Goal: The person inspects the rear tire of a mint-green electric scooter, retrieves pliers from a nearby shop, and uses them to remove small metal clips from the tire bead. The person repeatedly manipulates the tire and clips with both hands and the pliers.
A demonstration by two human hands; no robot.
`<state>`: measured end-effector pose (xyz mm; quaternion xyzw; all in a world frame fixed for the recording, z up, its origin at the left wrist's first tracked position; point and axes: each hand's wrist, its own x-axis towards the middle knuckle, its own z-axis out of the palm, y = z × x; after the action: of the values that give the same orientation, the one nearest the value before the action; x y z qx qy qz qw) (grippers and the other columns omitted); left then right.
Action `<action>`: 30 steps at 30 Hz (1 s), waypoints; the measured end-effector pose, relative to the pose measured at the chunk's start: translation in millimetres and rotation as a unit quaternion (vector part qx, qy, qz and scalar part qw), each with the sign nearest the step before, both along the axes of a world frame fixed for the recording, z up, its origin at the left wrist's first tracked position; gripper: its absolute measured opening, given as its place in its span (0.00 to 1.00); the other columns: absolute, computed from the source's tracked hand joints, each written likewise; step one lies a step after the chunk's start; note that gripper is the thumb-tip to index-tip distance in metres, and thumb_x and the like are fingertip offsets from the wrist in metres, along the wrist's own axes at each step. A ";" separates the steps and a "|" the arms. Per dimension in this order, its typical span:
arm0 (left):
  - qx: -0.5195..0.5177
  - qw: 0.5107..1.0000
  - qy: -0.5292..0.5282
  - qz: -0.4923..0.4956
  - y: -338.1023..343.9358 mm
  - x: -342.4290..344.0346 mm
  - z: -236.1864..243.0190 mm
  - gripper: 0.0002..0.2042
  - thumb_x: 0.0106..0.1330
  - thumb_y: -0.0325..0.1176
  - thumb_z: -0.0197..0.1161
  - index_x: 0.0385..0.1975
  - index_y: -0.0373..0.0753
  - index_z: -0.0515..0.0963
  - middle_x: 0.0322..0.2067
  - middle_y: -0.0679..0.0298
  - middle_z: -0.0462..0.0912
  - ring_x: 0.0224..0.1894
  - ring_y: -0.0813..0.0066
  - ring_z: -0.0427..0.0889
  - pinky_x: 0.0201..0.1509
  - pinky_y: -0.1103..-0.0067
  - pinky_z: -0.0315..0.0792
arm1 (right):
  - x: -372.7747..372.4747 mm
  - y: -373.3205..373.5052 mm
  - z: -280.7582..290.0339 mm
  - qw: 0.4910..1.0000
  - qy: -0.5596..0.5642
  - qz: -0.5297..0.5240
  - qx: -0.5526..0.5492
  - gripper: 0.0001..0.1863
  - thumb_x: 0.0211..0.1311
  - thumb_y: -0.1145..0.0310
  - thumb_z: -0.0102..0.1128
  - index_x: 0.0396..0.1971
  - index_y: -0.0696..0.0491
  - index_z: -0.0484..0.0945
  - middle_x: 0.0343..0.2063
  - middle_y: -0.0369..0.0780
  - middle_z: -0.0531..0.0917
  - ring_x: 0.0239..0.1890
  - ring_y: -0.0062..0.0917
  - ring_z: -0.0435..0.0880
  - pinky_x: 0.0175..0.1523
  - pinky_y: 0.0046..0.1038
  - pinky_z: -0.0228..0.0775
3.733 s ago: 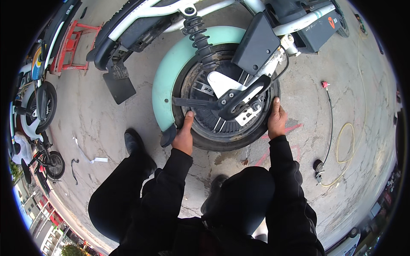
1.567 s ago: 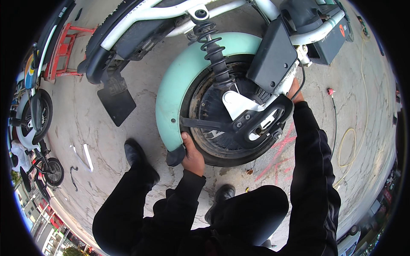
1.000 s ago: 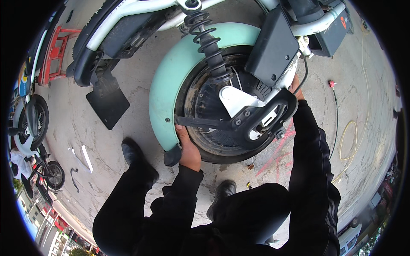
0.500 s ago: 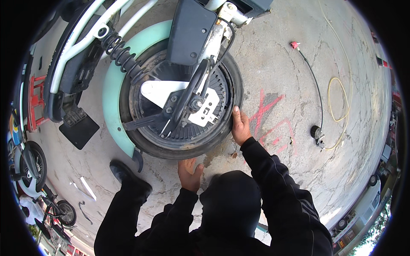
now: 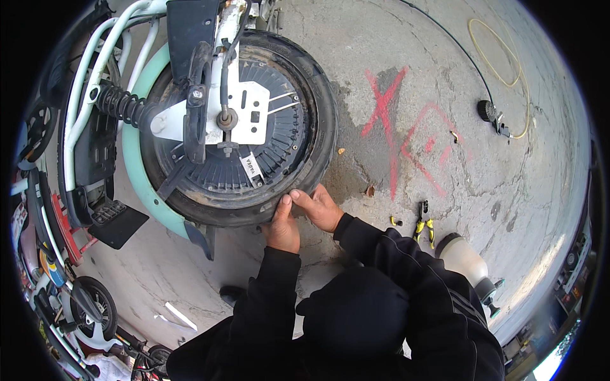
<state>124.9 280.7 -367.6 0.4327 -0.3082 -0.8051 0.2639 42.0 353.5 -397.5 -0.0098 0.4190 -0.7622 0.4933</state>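
The rear wheel of a scooter carries a black tyre (image 5: pixel 323 124) round a dirty, ribbed hub motor (image 5: pixel 274 143). My left hand (image 5: pixel 283 233) grips the tyre's near edge, its thumb pressed on the sidewall and its other fingers mostly hidden behind the tread. Close beside it, my right hand (image 5: pixel 321 209) holds the same stretch of tyre, thumb tip nearly meeting the left one. A white slotted bracket (image 5: pixel 250 114) and the axle nut (image 5: pixel 227 119) sit at the wheel's centre. Around the wheel's left side curves a mint-green mudguard (image 5: pixel 135 162).
Yellow-handled pliers (image 5: pixel 424 223) lie on the concrete right of my arm, near a whitish spray bottle (image 5: pixel 464 259). An air hose (image 5: pixel 528 105) with a gauge (image 5: pixel 487 110) is farther right. Other two-wheelers (image 5: pixel 95 308) stand at the left. Red paint marks (image 5: pixel 386 101) the ground.
My right hand has moved from the tyre's right side to beside my left. The left hand, earlier open under the tyre, now grips it. The view has shifted; pliers and bottle now show.
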 end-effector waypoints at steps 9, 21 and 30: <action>-0.066 0.995 0.048 -0.048 -32.5 24.9 -10.4 0.28 0.61 0.28 0.68 0.63 0.37 0.72 0.62 0.64 0.76 0.66 0.69 0.72 0.76 0.68 0.58 | -27.4 125.0 27.3 0.967 0.131 0.030 0.216 0.25 0.76 0.52 0.57 0.52 0.63 0.76 0.40 0.43 0.86 0.40 0.24 0.86 0.47 0.27 0.80; -0.023 0.995 0.065 -0.070 -56.3 37.2 -11.2 0.31 0.59 0.22 0.68 0.66 0.40 0.70 0.63 0.65 0.76 0.64 0.68 0.74 0.73 0.67 0.63 | 26.0 288.7 6.0 0.676 0.488 0.088 0.546 0.15 0.61 0.62 0.67 0.45 0.51 0.80 0.34 0.44 0.85 0.36 0.42 0.86 0.41 0.40 0.77; -0.044 0.997 0.061 -0.036 -48.4 35.9 -1.2 0.35 0.58 0.19 0.69 0.68 0.42 0.66 0.64 0.66 0.72 0.66 0.69 0.72 0.74 0.67 0.60 | 14.2 277.3 -26.9 0.657 0.516 0.089 0.543 0.11 0.59 0.75 0.63 0.42 0.53 0.81 0.39 0.47 0.79 0.40 0.47 0.82 0.46 0.43 0.76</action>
<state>160.8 232.3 -368.8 0.3599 -0.3421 -0.8243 0.2721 56.3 630.8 -424.4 -0.1691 0.9425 -0.2242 0.1815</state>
